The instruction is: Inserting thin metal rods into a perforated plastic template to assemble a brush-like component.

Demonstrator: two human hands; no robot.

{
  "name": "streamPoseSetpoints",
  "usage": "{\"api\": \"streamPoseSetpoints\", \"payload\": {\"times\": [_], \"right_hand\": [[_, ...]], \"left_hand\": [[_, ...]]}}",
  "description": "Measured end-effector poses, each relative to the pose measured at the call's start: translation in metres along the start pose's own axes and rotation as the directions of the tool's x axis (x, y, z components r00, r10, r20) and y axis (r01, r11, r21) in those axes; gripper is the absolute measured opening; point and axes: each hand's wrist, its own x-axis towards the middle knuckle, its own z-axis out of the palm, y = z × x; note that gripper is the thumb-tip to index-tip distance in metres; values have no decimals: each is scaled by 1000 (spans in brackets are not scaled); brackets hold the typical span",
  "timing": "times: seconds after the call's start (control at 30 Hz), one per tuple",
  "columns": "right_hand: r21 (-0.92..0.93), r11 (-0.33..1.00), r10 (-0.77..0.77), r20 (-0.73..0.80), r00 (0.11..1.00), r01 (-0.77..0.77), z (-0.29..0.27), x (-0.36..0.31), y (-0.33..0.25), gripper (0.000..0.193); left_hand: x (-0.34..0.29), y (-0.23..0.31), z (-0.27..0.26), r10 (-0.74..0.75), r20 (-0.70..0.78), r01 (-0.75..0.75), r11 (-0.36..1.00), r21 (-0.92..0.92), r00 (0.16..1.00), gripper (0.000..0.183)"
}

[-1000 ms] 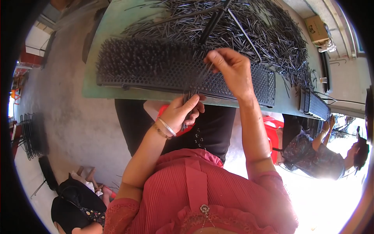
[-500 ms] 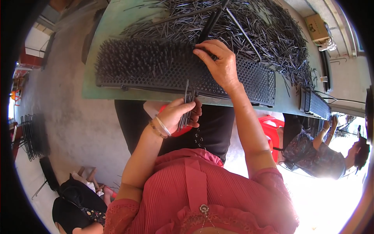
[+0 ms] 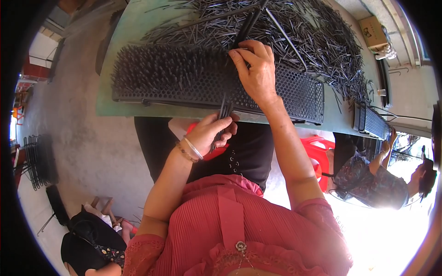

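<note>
A long black perforated rack (image 3: pixel 299 94) lies along the near edge of the green table. Dark thin rods (image 3: pixel 156 69) stand upright, densely packed, in its left part, while the holes farther right are bare. Just below the rack's front edge, my left hand (image 3: pixel 207 133) is closed around a small bundle of thin dark rods (image 3: pixel 224 110) pointing upward. My right hand (image 3: pixel 258 76) is over the rack where the standing rods end, with thumb and fingers pinched together. Whatever lies between those fingertips is too dark and small to make out.
A large heap of loose dark rods (image 3: pixel 317 41) covers the far side of the table. A black bar frame (image 3: pixel 251 25) rises behind the rack. At right, a co-worker (image 3: pixel 373 179) handles another rack (image 3: pixel 368 122). A red stool (image 3: pixel 317 149) stands between us.
My right hand has shifted slightly left and its fingers are more bent. The bundle in my left hand has turned a little and looks narrower. The co-worker's hand has risen slightly.
</note>
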Motion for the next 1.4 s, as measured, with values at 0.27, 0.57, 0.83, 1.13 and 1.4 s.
{"api": "streamPoseSetpoints", "payload": {"times": [0.27, 0.57, 0.83, 1.13, 1.4], "right_hand": [[82, 995, -63, 87, 994, 56, -25, -6, -16, 23], [562, 582, 425, 406, 809, -588, -60, -13, -19, 19], [226, 934, 283, 6, 959, -277, -42, 0, 10, 16], [27, 999, 21, -35, 999, -20, -28, -8, 12, 7], [-1, 1000, 14, -4, 1000, -14, -39, -14, -14, 16]], "left_hand": [[-8, 6, 8, 83, 16, -84, 991, 100, 996, 24], [6, 2, 11, 126, 4, -126, 992, -13, 992, 26], [3, -2, 7, 90, -47, -93, 993, -70, 995, 30], [-1, 2, 8, 3, 1, -3, 988, -155, 1000, 32], [-4, -1, 10, 101, -15, -101, 994, -30, 995, 32]]}}
